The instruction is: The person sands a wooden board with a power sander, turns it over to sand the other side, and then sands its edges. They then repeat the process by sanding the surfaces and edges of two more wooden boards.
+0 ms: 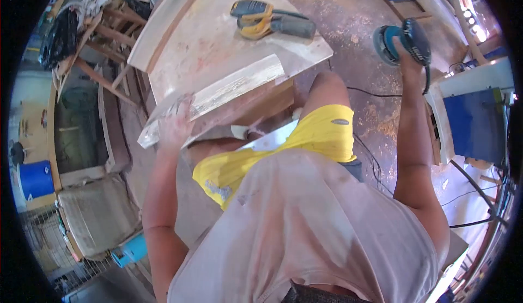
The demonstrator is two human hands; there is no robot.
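Note:
My right hand [407,58] is raised out to the right, closed around a teal and black orbital sander [417,40] whose round pad faces left. A cord trails down from the sander. My left hand [177,120] grips the near left end of a pale wooden board [239,88] with a glossy, light-coloured edge. That board lies slanted along the near side of a dusty worktable [218,31]. On the tabletop, a second sander [267,20], yellow and dark grey, rests on its side, apart from both hands.
Scrap wood [109,36] and a black plastic bag [59,39] are piled at the left. A blue bin [37,179] stands lower left. Black cords [370,93] run across the stained floor. A blue panel [476,126] on a white frame is at the right.

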